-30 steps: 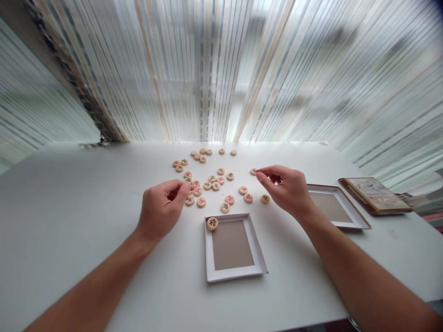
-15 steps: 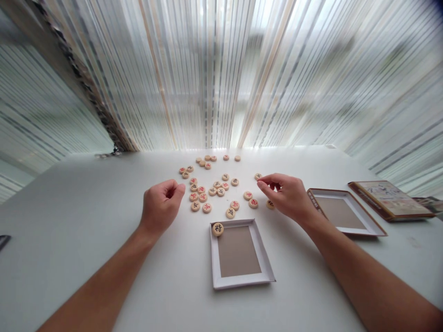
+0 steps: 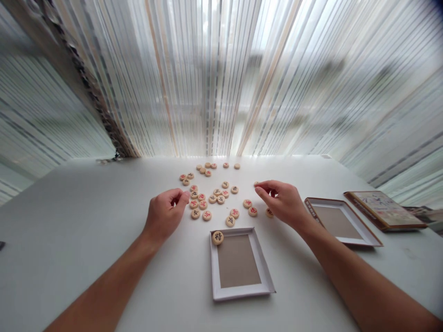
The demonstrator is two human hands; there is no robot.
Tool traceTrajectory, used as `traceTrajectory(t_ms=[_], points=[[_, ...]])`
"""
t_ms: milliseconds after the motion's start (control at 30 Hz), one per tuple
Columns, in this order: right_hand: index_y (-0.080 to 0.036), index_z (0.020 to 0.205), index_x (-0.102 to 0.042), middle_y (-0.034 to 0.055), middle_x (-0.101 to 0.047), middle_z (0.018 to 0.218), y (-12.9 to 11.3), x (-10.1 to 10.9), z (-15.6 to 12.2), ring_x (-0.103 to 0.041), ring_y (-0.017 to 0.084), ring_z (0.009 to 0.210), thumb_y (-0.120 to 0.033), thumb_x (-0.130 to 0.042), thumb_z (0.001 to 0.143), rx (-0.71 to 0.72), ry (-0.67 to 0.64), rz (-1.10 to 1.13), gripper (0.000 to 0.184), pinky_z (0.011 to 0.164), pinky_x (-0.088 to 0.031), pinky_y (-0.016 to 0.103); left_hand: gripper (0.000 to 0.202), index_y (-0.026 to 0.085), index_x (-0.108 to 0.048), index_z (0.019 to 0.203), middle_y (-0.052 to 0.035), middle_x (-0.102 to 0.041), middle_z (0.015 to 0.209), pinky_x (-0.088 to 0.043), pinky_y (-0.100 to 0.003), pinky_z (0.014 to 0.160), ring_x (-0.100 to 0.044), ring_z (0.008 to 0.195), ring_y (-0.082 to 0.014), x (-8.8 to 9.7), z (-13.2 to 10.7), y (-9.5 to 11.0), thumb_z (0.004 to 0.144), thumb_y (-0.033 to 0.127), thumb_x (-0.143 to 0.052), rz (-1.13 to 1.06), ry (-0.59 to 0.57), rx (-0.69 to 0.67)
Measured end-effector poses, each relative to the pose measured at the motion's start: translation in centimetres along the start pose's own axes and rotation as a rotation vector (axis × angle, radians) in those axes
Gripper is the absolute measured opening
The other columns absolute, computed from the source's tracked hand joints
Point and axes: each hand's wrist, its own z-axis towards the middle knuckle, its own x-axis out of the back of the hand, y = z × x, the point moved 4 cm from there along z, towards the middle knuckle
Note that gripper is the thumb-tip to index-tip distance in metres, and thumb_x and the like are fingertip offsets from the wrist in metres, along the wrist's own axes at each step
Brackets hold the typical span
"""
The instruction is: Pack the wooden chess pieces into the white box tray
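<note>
Comparing with a second ago, we see that our left hand has drawn back from over the left-hand group of round pieces, where its thumb had covered part of the cluster; the thumb is now just beside the group's left edge, and we cannot tell whether it touches. That hand is curled in on itself with nothing showing in its fingers (a small thing tucked in the palm would be hidden from us). Our right hand has its thumb and forefinger brought together at a far piece on the table, and less of that piece shows past the fingertips than half a second ago; whether they grip it or only touch it, we cannot tell. The visible pieces lie much as they did, scattered flat beyond the near tray. The near tray has gained nothing: it bears one large piece in its far left corner. So we judge that the work is only slightly advanced, with our right hand the busier one and our left hand waiting near its cluster.
</note>
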Motion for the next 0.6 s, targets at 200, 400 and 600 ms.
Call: traceTrajectory(t_ms=[200, 400, 600], points=[[-0.017, 0.127, -0.078, 0.0107, -0.082, 0.12, -2.1, -2.3, 7.1, -0.077, 0.024, 0.101, -0.024, -0.062, 0.104, 0.087, -0.154, -0.195, 0.028, 0.098, -0.06, 0.037, 0.038, 0.02, -0.063, 0.063, 0.0017, -0.059, 0.06, -0.038, -0.029, 0.063, -0.051, 0.059, -0.0156, -0.2, -0.3, 0.8, 0.092, 0.043, -0.057, -0.021, -0.011, -0.05], [-0.02, 0.137, -0.066, 0.0122, -0.066, 0.141, -2.1, -7.8, 14.1, -0.07, 0.027, 0.118, -0.037, -0.069, 0.106, 0.199, -0.346, -0.418, 0.036, 0.099, -0.062, 0.049, 0.032, 0.02, -0.069, 0.069, -0.0008, -0.067, 0.066, -0.041, -0.029, 0.066, -0.055, 0.062, -0.0172, -0.3, -0.8, 1.4, 0.093, 0.037, -0.056, -0.055, -0.022, -0.109], [-0.019, 0.138, -0.065, 0.012, -0.067, 0.139, -2.3, -9.5, 14.3, -0.071, 0.027, 0.116, -0.037, -0.07, 0.105, 0.216, -0.438, -0.303, 0.037, 0.097, -0.062, 0.049, 0.031, 0.021, -0.066, 0.066, -0.0014, -0.068, 0.067, -0.043, -0.029, 0.068, -0.056, 0.063, -0.0173, -0.6, -1.1, 1.8, 0.093, 0.034, -0.056, -0.076, -0.043, -0.121]])
